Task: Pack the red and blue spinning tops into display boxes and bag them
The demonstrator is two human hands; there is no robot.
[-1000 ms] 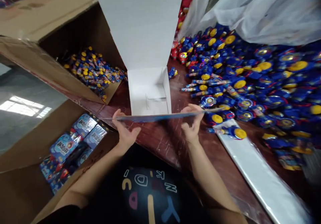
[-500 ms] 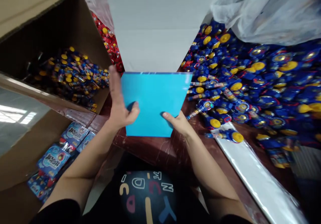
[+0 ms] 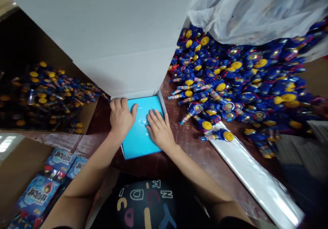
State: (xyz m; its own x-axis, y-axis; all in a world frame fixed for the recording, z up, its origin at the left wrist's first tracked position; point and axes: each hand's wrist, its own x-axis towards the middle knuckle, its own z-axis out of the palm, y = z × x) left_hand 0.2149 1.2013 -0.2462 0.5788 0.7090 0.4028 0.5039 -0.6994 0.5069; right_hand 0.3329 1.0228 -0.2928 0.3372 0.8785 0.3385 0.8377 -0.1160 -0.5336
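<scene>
A cardboard box lies in front of me, its bright blue face up and its tall white lid raised behind. My left hand grips the box's left side near the hinge, fingers bent over the edge and thumb on the blue face. Flat on the right half of that face rests my right hand, its fingers spread and holding nothing. The box's inside is hidden under the blue face.
Blue-and-yellow toys lie heaped on the dark red table at right, partly under a translucent plastic sheet. A silver-white strip lies before them. At left, a carton holds small toys; printed blue packs sit below.
The blue panel has gone from tilted up between my hands to lying down over the box. My right hand has shifted from its edge onto its face. The white lid appears farther left.
</scene>
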